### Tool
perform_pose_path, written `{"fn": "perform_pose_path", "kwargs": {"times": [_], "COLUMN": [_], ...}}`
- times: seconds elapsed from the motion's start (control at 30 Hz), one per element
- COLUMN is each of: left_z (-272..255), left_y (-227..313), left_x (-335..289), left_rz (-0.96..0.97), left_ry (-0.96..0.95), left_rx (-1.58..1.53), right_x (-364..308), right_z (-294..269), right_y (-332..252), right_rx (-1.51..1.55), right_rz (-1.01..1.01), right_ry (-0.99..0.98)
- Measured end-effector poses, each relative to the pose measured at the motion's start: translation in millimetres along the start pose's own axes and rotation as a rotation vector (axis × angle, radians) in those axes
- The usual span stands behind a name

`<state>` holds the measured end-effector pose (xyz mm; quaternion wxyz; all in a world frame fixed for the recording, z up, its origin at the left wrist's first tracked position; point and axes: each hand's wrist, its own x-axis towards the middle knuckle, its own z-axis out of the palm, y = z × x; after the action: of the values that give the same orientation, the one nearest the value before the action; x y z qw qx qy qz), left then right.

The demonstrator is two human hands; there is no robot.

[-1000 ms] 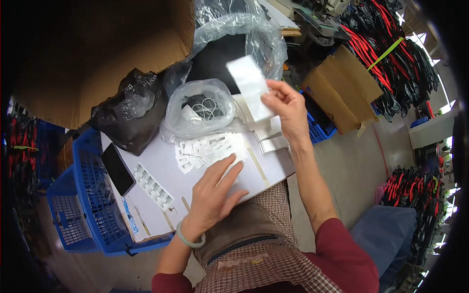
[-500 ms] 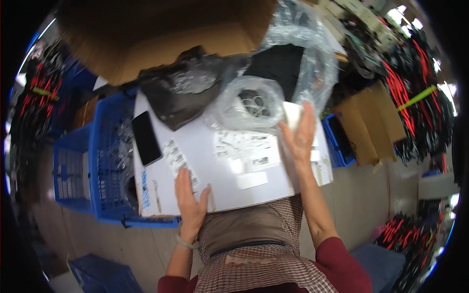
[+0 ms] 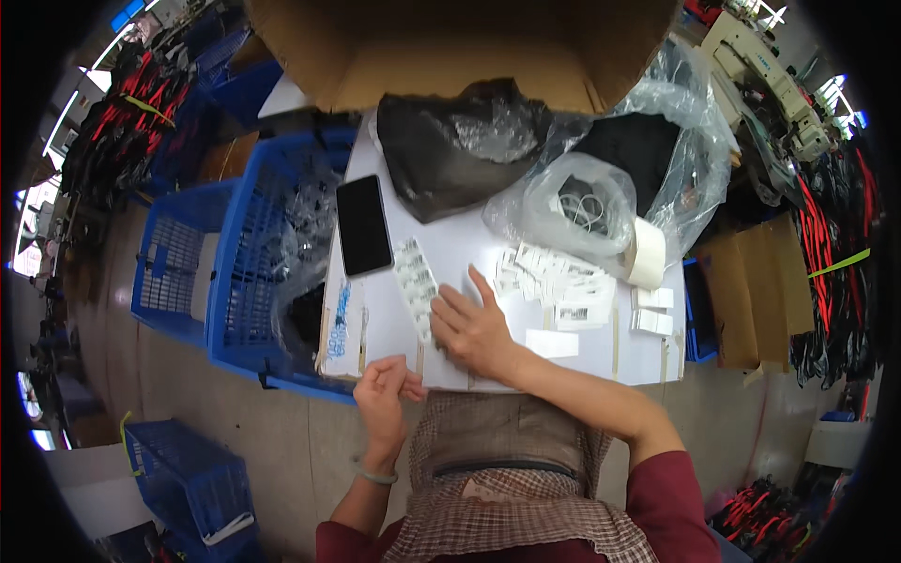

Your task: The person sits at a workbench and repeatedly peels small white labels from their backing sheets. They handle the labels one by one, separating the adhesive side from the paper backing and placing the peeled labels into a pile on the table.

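While the right hand (image 3: pixel 474 333) was out at the white roll (image 3: pixel 648 253) half a second ago, it has now crossed to the left and lies palm down at the barcode sticker sheet (image 3: pixel 415 281), its fingers partly spread and reaching the sheet's right edge. Nothing shows gripped in them, though whether a fingertip is lifting a sticker is too small to tell. The left hand (image 3: pixel 385 387), which was resting by that sheet, has drawn back to the front edge of the counter (image 3: pixel 460 246); its fingers are curled together, and whether something small is pinched in them cannot be told. The sheet lies flat on the left part of the counter, just beside the black smartphone (image 3: pixel 364 225). A blank white card (image 3: pixel 552 343) lies near the front edge, right of the right hand and just below the spread of printed barcode labels (image 3: pixel 584 311); the roll stands at the right, beside the clear plastic bag (image 3: pixel 540 202) with white cords (image 3: pixel 584 212) in it. As I judge it, this shift moves the work from the roll to the stickers, with the blank card left free within reach.
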<state>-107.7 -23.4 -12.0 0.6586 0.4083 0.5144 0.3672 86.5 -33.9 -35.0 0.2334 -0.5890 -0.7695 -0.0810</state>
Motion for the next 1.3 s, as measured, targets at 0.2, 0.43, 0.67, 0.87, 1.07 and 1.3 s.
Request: {"fn": "perform_pose_path", "kwargs": {"times": [0.2,0.43,0.67,0.87,1.07,1.3], "left_z": [-17,-8,-7,17,50,88], "left_y": [-18,-4,-2,42,45,62], "left_x": [20,14,7,6,57,17], "left_rz": [-0.056,-0.102,-0.111,-0.326,0.004,-0.096], "left_ry": [-0.103,-0.091,-0.113,-0.292,-0.454,-0.821], "left_rx": [-0.053,-0.030,-0.026,-0.284,-0.173,0.283], "right_x": [-4,6,-8,2,-15,-34], "right_z": [2,5,20,-19,-74,-107], "right_y": [-4,-6,-7,-11,-28,35], "right_rx": [-0.037,0.011,-0.020,0.114,0.333,0.731], "right_rz": [-0.050,-0.008,-0.005,0.034,-0.125,0.470], "right_ry": [0.169,0.183,0.150,0.364,0.447,0.171]}}
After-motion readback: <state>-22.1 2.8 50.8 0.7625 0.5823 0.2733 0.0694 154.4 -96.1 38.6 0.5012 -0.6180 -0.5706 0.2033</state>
